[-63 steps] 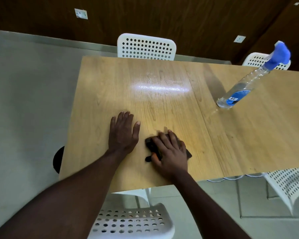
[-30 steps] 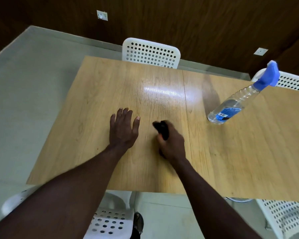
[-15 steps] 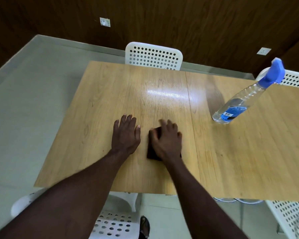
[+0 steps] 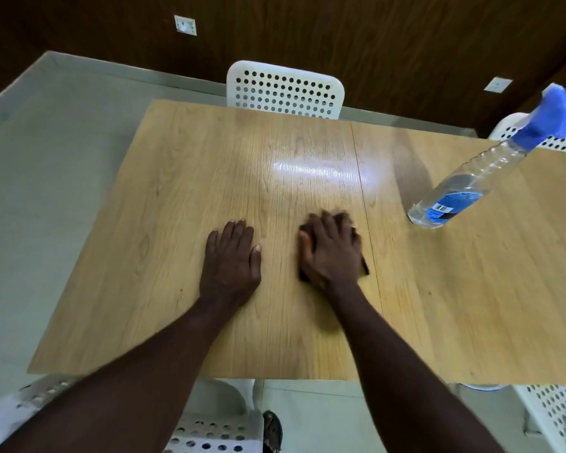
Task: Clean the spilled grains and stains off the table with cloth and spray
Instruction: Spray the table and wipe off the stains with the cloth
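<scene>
Head view. The left hand point(image 4: 231, 256) lies flat on the tabletop point(image 4: 164, 197), fingers straight, holding nothing. The right hand point(image 4: 332, 253) presses flat on a dark cloth point(image 4: 364, 268), fingers extended but blurred. The cloth lies well apart from the spray bottle point(image 4: 464, 188), to its near left. The bottle stands untouched. Judgement: the cloth is soft, light and prone to bunching, so it is best controlled under a spread palm or pinched at an exposed corner. No grains can be made out.
</scene>
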